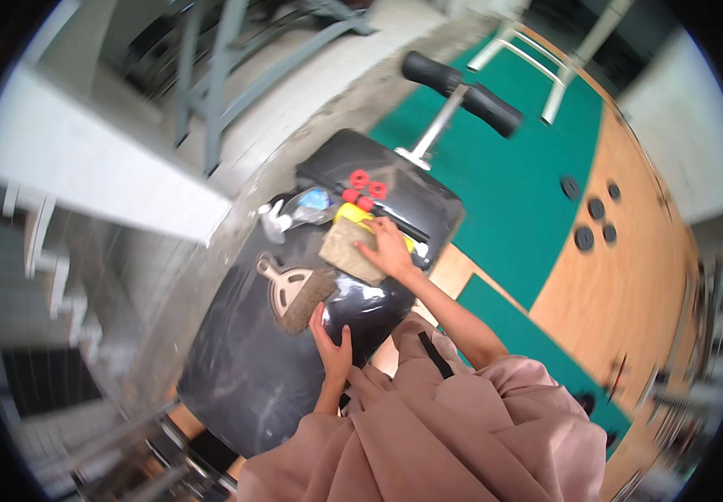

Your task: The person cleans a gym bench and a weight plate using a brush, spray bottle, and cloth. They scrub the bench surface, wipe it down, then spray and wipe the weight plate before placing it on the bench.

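My right hand [389, 246] rests with fingers apart on a folded tan cloth [347, 249] and a yellow item, perhaps a cloth [352, 213], partly under it. My left hand [333, 347] is open at the edge of the black padded bench [251, 376], just below the bristles of a hand brush [292, 292] with a beige handle. A clear spray bottle [302, 210] lies on its side beyond the brush. Two red star-shaped nuts [368, 184] sit near a black bar [402, 226] with a red part [357, 200] at one end.
A black foam roller [490, 110] on a metal post stands off the bench's far end. Green matting [505, 213] and wooden flooring [593, 288] carry several black weight plates [584, 238]. A white wall [104, 150] and grey metal frame [214, 94] stand left.
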`<state>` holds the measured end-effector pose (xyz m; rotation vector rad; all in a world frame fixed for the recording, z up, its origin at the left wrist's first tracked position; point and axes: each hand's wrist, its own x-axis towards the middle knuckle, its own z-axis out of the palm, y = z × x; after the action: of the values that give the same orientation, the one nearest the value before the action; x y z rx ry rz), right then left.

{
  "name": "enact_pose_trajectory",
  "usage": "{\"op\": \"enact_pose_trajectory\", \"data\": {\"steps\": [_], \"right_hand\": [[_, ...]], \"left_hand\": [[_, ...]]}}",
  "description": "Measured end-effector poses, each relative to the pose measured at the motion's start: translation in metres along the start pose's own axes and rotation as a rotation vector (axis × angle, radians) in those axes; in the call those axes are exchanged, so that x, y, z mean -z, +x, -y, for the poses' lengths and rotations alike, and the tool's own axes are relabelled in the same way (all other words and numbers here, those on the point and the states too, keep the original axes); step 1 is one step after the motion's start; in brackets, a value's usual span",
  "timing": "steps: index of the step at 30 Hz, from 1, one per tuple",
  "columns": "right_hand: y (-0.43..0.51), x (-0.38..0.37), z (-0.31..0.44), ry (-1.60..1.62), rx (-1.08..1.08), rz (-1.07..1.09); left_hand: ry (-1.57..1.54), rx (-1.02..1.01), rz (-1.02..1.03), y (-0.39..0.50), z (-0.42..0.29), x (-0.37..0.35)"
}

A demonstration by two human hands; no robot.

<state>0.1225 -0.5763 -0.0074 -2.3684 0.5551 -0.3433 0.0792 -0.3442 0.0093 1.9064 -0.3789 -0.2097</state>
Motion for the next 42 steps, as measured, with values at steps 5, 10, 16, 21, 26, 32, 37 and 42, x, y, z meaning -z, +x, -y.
{"op": "enact_pose_trajectory", "data": {"steps": [5,10,16,21,26,32,37,42], "right_hand": [[-0.126,0.042,-0.008,0.118,-0.150,-0.099],[-0.350,0.031,-0.061,0.140,-0.714,-0.098],[-0.640,-0.048,-0.018,0.239,-1.474,-0.228],[-0.790,-0.156,0.079,0.408,-1.881,-0.460],[-0.857,-0.253,0.154,0.910,-1.981,-0.903],[-0.905,-0.313,0.202,1.149,-1.901,-1.326],[-0.956,-0.341,0.224,1.227,-1.938,-1.374],[-1.008,-0.326,0.223,1.237,-1.874,-1.607]], "left_hand": [[-0.211,-0.017,0.462,-0.027,0.013,0.018],[-0.126,0.047,1.052,-0.060,0.063,0.040],[-0.138,0.313,1.388,-0.122,0.136,0.024],[0.199,0.275,1.751,-0.145,0.177,-0.025],[0.553,0.179,1.789,-0.178,0.148,-0.083],[0.834,-0.097,1.877,-0.247,0.159,-0.151],[1.106,-0.208,1.975,-0.382,0.167,-0.171],[1.035,-0.551,2.379,-0.573,0.155,-0.175]]}}
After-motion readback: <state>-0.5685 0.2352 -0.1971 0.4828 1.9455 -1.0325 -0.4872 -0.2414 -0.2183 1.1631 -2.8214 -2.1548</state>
